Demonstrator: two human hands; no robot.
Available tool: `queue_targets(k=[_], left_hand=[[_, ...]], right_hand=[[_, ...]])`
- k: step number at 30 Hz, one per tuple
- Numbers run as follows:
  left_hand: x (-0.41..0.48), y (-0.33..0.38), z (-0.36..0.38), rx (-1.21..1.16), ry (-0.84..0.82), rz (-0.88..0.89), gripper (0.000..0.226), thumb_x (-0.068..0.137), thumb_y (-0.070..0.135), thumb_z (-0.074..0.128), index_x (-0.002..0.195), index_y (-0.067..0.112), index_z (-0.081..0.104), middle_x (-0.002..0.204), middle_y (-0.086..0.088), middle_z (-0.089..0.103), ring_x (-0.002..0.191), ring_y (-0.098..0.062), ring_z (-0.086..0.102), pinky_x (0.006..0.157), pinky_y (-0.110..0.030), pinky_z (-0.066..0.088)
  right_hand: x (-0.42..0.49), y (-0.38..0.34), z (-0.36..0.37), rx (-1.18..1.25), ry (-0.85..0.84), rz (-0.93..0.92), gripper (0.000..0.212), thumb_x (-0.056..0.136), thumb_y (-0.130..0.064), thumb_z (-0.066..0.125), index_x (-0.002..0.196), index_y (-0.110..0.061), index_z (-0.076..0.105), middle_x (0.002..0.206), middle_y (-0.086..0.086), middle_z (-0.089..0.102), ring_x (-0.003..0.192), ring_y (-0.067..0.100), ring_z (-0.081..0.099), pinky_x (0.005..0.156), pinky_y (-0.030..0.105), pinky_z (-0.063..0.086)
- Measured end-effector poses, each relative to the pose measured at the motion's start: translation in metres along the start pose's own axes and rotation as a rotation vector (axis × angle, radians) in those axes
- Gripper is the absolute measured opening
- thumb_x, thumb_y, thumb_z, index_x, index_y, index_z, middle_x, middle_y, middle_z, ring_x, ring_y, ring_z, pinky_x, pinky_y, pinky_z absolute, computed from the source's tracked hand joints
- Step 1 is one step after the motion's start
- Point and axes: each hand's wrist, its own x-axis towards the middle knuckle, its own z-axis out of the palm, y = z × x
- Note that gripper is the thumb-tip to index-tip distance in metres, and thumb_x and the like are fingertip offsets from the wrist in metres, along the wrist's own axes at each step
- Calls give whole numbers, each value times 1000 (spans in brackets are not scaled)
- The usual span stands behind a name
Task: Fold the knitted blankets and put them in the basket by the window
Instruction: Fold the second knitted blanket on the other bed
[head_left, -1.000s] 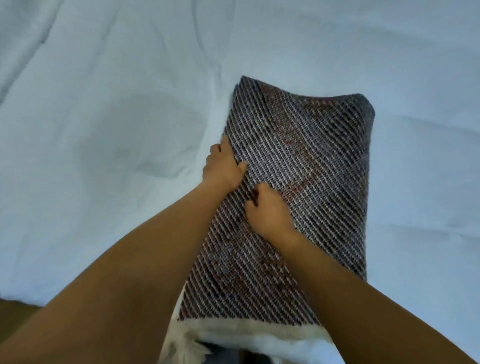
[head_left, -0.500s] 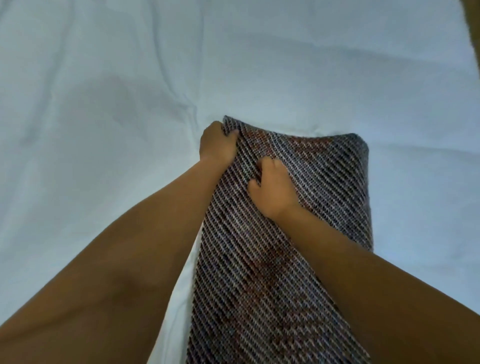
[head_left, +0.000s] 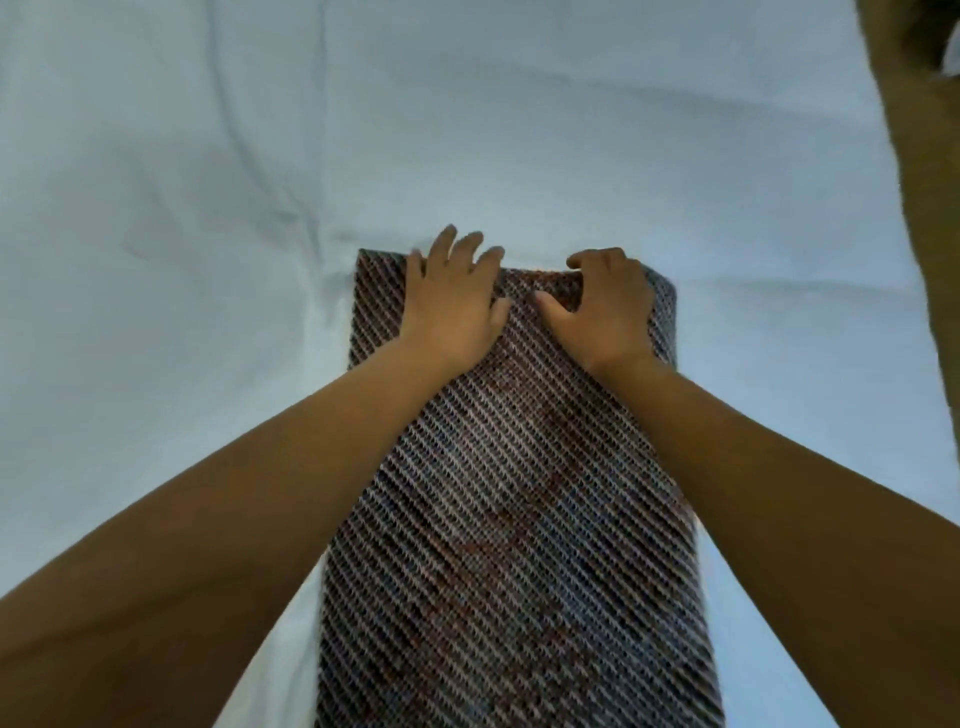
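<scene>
On the pale bedsheet (head_left: 182, 234), left hand (head_left: 449, 306) flat, right hand (head_left: 605, 306) gripping the knitted blanket (head_left: 509, 519): better fold its far edge over squarely.

Left hand (head_left: 451, 306) flat on blanket (head_left: 509, 519); right hand (head_left: 605, 312) grips its edge.

A wrinkled pale blue sheet (head_left: 218, 171) fills the view, with brown floor (head_left: 914, 171) at right.

Dim, cool, even light turns the wrinkled white bedsheet (head_left: 156, 156) blue-grey, with soft shadows in its creases at the far left. The dark diagonal-striped knitted blanket (head_left: 493, 519) looks grainy, its stitches shimmering. Wide-angle stretch swells the bare forearms (head_left: 156, 571) at the near corners. A brown strip (head_left: 935, 208) along the right edge is blurred.
</scene>
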Motion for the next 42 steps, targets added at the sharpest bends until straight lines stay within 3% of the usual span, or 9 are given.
queue_targets(k=[7,11,14,19,24,27,33,37,42], left_hand=[[24,52,36,-38,-101,14,56,100,41,31,149,18,20,148,-7,37,140,-27,27,116,-51,9],[40,64,46,17,-31,-17,46,101,41,30,135,14,45,134,-10,51,129,-28,41,114,-48,14],[50,64,54,101,15,-13,47,100,43,28,114,8,56,118,-12,57,117,-30,47,106,-45,24],[58,55,78,189,-29,-43,46,100,44,28,113,8,53,118,-12,56,112,-30,47,97,-41,28],[61,60,87,239,-1,-75,40,101,37,31,121,9,50,121,-13,54,114,-29,46,99,-42,28],[50,71,82,172,85,-89,44,97,34,32,134,12,46,135,-12,49,127,-28,41,111,-47,18],[-33,91,92,145,-53,-62,52,102,36,28,151,20,18,160,1,8,148,-18,-1,116,-44,-9],[-70,68,106,213,-79,-251,65,95,53,16,152,25,1,161,1,-3,148,-18,-8,113,-41,-15],[-58,67,111,191,-134,-311,64,98,51,19,152,24,-5,160,-3,-10,147,-20,-13,115,-45,-13]], right_hand=[[52,61,-37,-80,-318,6,69,62,-72,65,105,-18,59,111,4,60,108,25,52,95,44,40],[73,77,-38,129,-621,-36,47,70,-61,67,63,-18,48,70,-3,50,70,14,50,61,26,37],[87,90,-37,52,-733,-106,58,70,-65,64,73,-8,63,76,4,60,73,17,56,64,29,41],[101,116,-15,-376,-525,-169,71,60,-84,51,61,-13,45,70,3,53,70,22,50,66,32,38],[53,110,23,-212,-43,-185,62,80,-56,58,122,-11,49,124,15,53,115,34,47,97,46,34],[-3,92,38,-69,191,-266,57,80,-33,54,130,-5,50,135,23,50,126,39,45,108,54,28],[-89,111,69,-97,-110,-281,73,88,-48,26,146,-4,19,153,17,25,143,27,22,113,36,-3],[-90,138,74,-120,-115,-217,75,88,-54,29,146,-6,25,153,15,27,142,26,25,115,35,-2],[-86,132,73,-166,-189,-223,79,88,-57,11,149,-11,-5,159,9,-5,147,21,-6,113,34,-16]])
